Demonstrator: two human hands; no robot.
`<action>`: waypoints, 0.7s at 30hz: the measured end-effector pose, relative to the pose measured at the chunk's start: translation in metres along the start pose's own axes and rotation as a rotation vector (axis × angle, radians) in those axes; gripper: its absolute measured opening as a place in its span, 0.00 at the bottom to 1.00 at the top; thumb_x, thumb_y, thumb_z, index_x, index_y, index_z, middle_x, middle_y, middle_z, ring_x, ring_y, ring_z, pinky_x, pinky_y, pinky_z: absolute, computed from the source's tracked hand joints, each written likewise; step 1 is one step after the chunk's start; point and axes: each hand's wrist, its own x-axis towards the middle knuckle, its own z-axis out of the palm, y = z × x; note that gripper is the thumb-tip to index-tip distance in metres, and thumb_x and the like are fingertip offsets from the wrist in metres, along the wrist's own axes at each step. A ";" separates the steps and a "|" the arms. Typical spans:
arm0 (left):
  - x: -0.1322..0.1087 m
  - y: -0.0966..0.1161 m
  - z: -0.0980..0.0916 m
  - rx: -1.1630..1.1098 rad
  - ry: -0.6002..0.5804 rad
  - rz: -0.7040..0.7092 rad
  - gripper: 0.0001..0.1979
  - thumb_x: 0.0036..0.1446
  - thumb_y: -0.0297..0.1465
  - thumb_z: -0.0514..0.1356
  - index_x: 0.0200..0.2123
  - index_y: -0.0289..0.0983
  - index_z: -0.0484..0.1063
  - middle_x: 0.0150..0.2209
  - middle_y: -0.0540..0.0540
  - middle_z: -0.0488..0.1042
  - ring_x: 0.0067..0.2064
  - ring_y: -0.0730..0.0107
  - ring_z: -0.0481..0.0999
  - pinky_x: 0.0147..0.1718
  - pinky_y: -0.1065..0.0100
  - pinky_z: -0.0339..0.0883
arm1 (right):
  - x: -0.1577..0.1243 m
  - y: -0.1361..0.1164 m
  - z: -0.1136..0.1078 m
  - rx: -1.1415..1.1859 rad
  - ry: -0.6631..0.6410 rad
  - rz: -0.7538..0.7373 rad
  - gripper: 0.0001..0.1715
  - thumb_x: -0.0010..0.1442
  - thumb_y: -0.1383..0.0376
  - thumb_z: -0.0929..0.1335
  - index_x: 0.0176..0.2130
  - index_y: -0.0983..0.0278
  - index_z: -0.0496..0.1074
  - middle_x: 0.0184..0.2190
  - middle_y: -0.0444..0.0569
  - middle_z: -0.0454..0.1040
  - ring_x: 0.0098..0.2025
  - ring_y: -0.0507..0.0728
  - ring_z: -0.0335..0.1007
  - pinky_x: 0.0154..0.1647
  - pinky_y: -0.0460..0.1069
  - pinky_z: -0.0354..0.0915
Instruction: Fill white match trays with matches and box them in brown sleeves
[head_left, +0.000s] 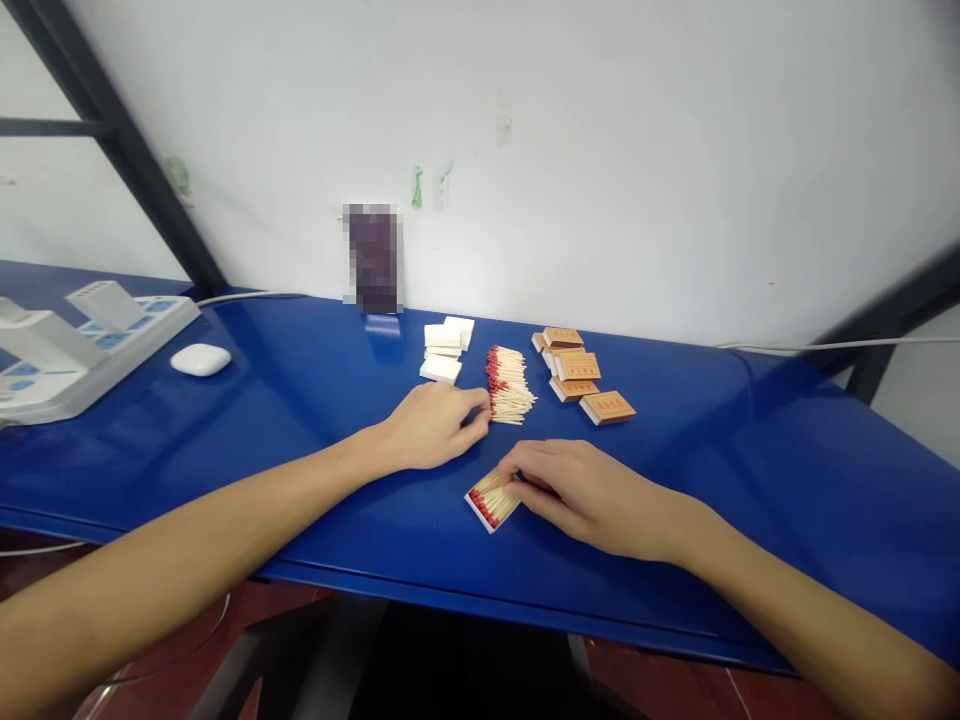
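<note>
My left hand [435, 425] lies on the blue table [300, 400] with its fingers pinched together at the near edge of a pile of red-tipped matches [508, 385]. My right hand [581, 490] rests just in front, fingers curled over the end of an open white matchbox tray [491, 500] filled with matches. Several empty white trays [446, 350] sit behind the left hand. To the right of the pile lie several orange matchbox sleeves [581, 375].
A white earbud case [200, 359] and a white-and-blue device [67, 345] sit at the far left. A dark blurred object [373, 257] leans on the white wall. Black frame bars cross both upper sides. A cable [825, 346] runs along the wall.
</note>
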 end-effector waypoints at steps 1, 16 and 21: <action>0.000 0.000 0.000 0.010 -0.002 0.003 0.11 0.63 0.32 0.52 0.32 0.37 0.71 0.22 0.51 0.70 0.23 0.72 0.66 0.25 0.69 0.52 | 0.000 0.000 -0.001 0.008 0.002 0.003 0.11 0.71 0.65 0.61 0.43 0.61 0.71 0.36 0.46 0.74 0.35 0.54 0.70 0.37 0.50 0.64; 0.002 -0.006 -0.002 0.041 0.038 0.056 0.12 0.64 0.32 0.52 0.33 0.37 0.72 0.24 0.50 0.71 0.25 0.71 0.67 0.27 0.69 0.57 | 0.002 -0.002 -0.005 -0.016 0.133 0.012 0.07 0.63 0.71 0.66 0.36 0.62 0.73 0.34 0.46 0.74 0.37 0.55 0.68 0.40 0.51 0.65; 0.008 -0.043 -0.023 0.148 0.388 0.090 0.10 0.63 0.30 0.51 0.36 0.36 0.72 0.34 0.45 0.73 0.38 0.64 0.69 0.41 0.64 0.63 | 0.003 0.008 0.000 -0.068 0.220 0.066 0.06 0.62 0.71 0.66 0.34 0.62 0.72 0.32 0.46 0.74 0.37 0.55 0.68 0.38 0.50 0.64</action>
